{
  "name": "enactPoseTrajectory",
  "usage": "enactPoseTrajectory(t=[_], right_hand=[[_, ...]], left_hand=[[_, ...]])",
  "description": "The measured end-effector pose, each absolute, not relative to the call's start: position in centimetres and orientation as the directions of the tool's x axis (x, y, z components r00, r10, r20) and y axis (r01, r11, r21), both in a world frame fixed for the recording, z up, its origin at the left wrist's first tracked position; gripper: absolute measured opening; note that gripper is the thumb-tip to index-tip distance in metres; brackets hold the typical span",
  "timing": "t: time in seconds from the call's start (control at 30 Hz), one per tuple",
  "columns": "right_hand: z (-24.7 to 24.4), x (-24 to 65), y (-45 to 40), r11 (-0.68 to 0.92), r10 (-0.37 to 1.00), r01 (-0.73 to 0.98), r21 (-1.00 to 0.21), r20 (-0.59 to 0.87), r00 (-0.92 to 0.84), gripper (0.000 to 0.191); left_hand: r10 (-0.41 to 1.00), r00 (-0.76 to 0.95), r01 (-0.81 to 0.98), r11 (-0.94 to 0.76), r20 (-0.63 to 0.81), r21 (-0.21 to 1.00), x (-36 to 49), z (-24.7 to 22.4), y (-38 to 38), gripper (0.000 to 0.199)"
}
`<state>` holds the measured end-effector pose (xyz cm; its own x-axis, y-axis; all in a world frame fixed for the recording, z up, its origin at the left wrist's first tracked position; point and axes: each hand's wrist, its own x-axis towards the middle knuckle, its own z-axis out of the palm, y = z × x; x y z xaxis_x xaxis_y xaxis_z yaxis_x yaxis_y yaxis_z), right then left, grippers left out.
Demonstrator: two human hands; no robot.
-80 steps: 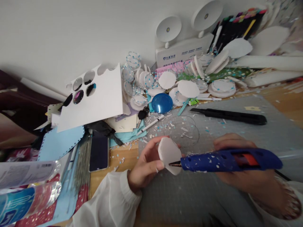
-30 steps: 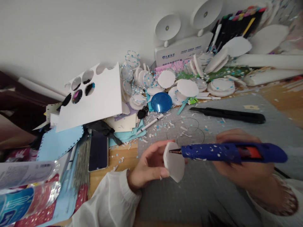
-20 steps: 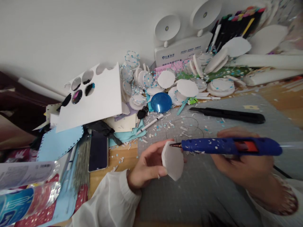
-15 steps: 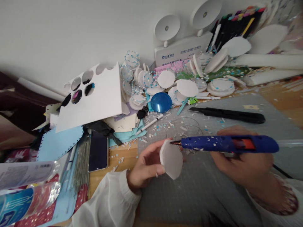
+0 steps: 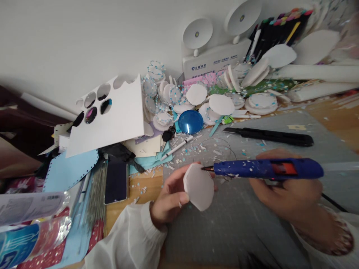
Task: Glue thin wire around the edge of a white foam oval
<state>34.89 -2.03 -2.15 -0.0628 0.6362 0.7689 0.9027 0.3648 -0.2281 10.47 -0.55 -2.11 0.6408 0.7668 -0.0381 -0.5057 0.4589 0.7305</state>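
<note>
My left hand (image 5: 171,194) grips a white foam disc (image 5: 199,189) by its left edge, thumb on the near side and fingers behind it. The disc is tilted, its flat face toward me, above the grey cutting mat (image 5: 224,231). My right hand (image 5: 291,200) is wrapped around a blue hot glue gun (image 5: 244,169) with a red part in its body and white specks along it. Its dark pointed nozzle reaches the disc's upper right edge; whether it touches, I cannot tell. Behind the gun, a black utility knife (image 5: 269,136) lies on the mat.
White foam discs (image 5: 221,104), some with blue-and-white beaded strings, crowd the back. A blue round lid (image 5: 190,121) lies before them. Leftward are a white board with round holes (image 5: 117,116), a phone (image 5: 116,179) and a plastic bottle (image 5: 30,239). Scraps litter the mat.
The foam disc has shifted slightly left and turned so that its face shows more fully. The glue gun has moved a little left with my right hand.
</note>
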Motion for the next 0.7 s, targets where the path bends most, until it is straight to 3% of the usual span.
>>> enactPoseTrajectory(t=[0.7], right_hand=[[-1.61,34.81,-1.94,0.345,0.647,0.912,-0.222,0.76,-0.059,0.011]], left_hand=[[0.782,0.614,-0.5,0.488,-0.105,0.715,10.09,-2.23,-0.67,0.065]])
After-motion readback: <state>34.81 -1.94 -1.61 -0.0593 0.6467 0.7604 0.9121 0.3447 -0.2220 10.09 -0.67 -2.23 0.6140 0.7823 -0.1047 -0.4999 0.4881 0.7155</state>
